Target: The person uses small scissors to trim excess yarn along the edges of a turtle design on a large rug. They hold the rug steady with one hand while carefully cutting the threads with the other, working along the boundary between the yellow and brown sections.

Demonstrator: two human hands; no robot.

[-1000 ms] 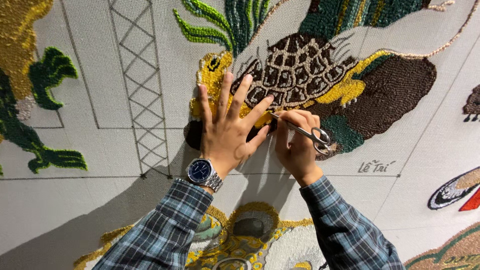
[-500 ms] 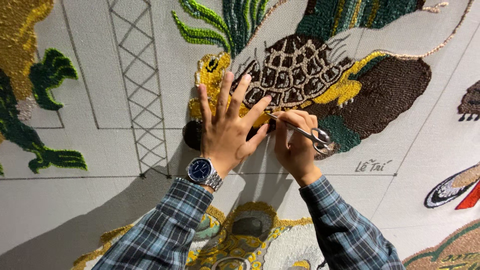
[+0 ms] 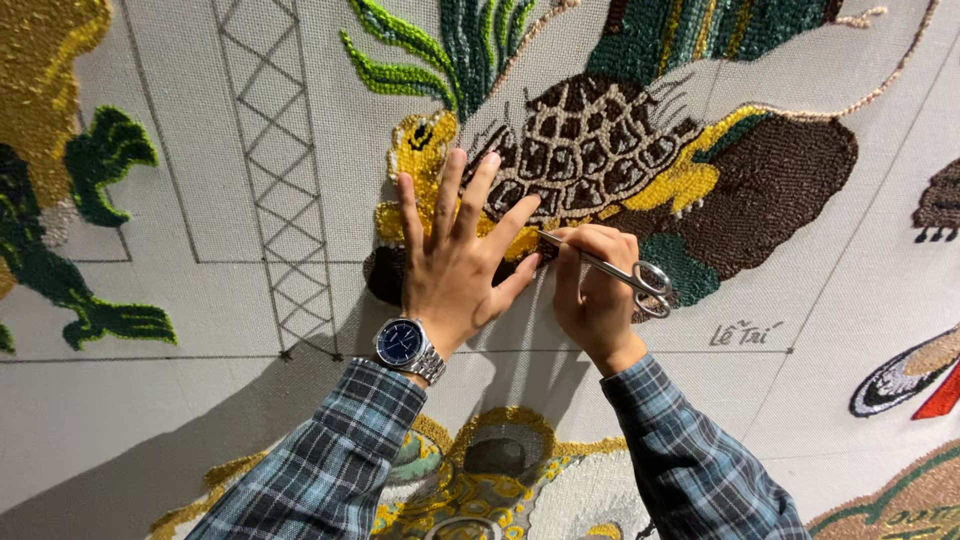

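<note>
My left hand (image 3: 455,260) lies flat with fingers spread on a tufted turtle (image 3: 590,150) worked in brown, yellow and black yarn on a pale backing cloth (image 3: 200,180). A blue-faced metal wristwatch (image 3: 405,345) sits on that wrist. My right hand (image 3: 590,295) grips small metal scissors (image 3: 610,268), whose blades point left and meet the yarn just below the turtle's shell, beside my left thumb. The scissor loops stick out to the right of my fingers.
Green tufted leaves (image 3: 440,50) rise above the turtle. A green and gold figure (image 3: 60,200) fills the left edge. A drawn lattice column (image 3: 275,170) runs down the cloth. More tufted yellow and grey shapes (image 3: 490,470) lie below my plaid sleeves.
Both hands stay in the same spot on the turtle. The scissors have shifted only slightly at the yarn edge.
</note>
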